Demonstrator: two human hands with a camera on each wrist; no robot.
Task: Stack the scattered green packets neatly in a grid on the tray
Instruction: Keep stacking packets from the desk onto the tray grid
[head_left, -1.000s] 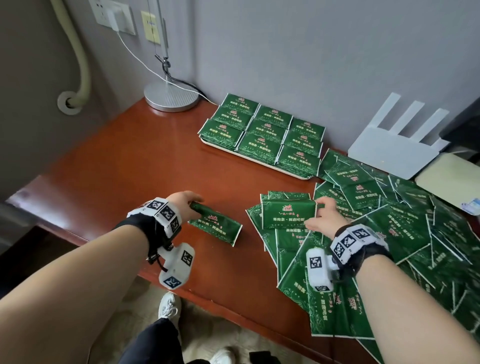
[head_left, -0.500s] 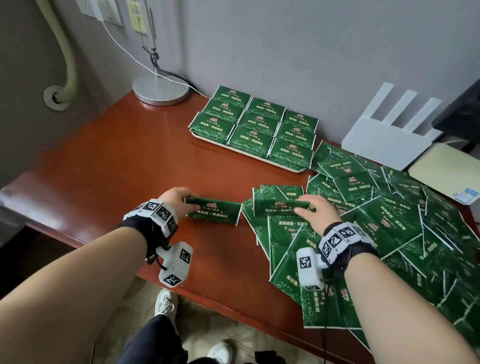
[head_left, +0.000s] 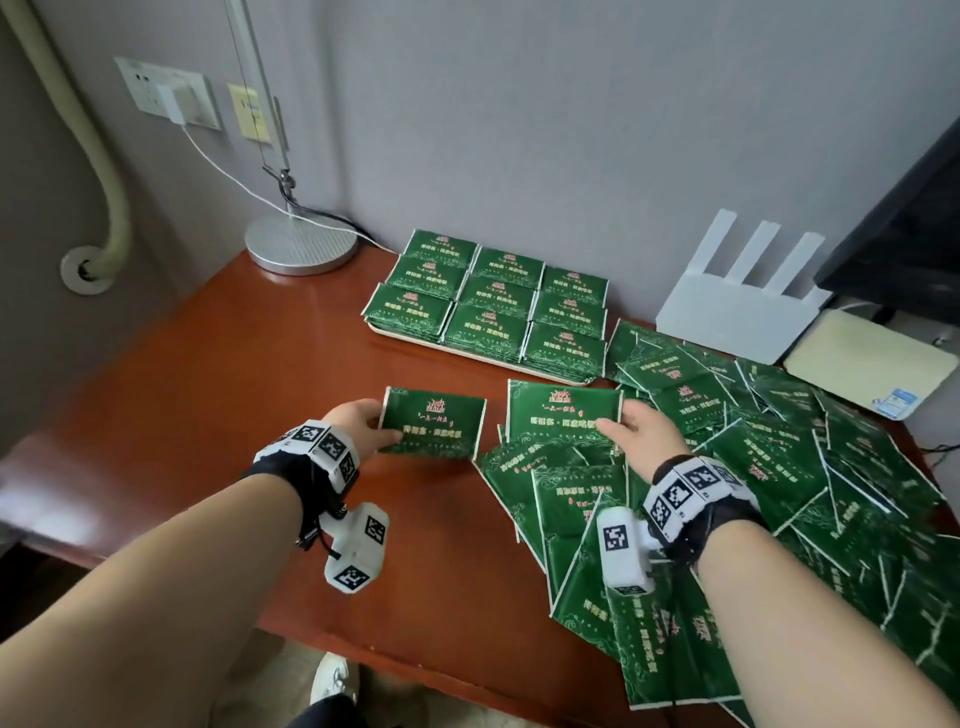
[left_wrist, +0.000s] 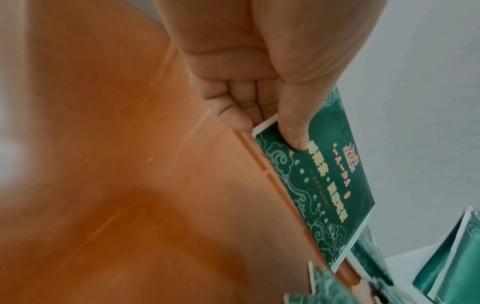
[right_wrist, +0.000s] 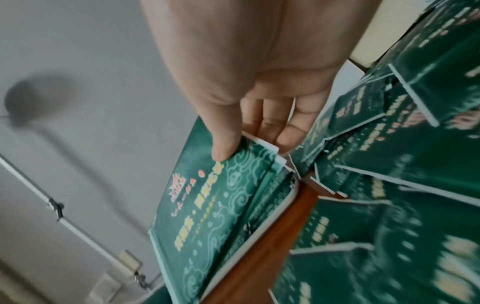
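The left hand (head_left: 358, 427) pinches a green packet (head_left: 434, 423) by its left edge, thumb on the printed face, fingers beneath, holding it above the reddish desk (head_left: 208, 395). The right hand (head_left: 641, 441) grips a second packet (head_left: 563, 415) the same way by its right edge, over a scattered heap of packets (head_left: 779, 493) covering the desk's right side. Farther back, near the wall, the tray (head_left: 415, 339) carries packets stacked in a neat grid (head_left: 493, 306).
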